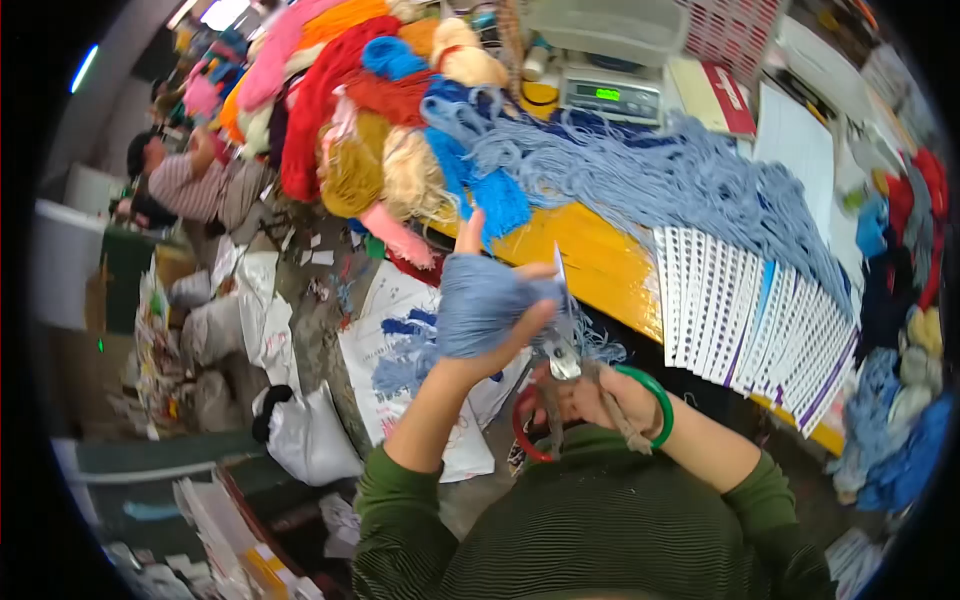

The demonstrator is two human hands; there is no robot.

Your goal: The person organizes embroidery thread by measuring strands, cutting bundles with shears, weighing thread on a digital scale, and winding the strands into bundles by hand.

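Note:
Blue-grey yarn [487, 303] is wound in a thick band around my left hand [530, 322]. The fingers and thumb of that hand stand apart, sticking out of the winding. My right hand [585, 398] is closed on a pair of scissors [565, 362] with large loop handles, one red and one green. Their blades point upward, close by the left fingers and the yarn; whether they touch it I cannot tell. Loose strands of the same colour hang just behind the scissors. A long heap of blue-grey yarn [640, 170] lies across the table beyond my hands.
On the yellow table [590, 255] are a fanned stack of printed strips [750, 315], a digital scale [610, 95] and a red-and-cream booklet [712, 95]. Coloured yarn hanks [340, 110] pile up at the left. White sacks [310, 435] lie on the floor. Another person [190, 180] sits farther back.

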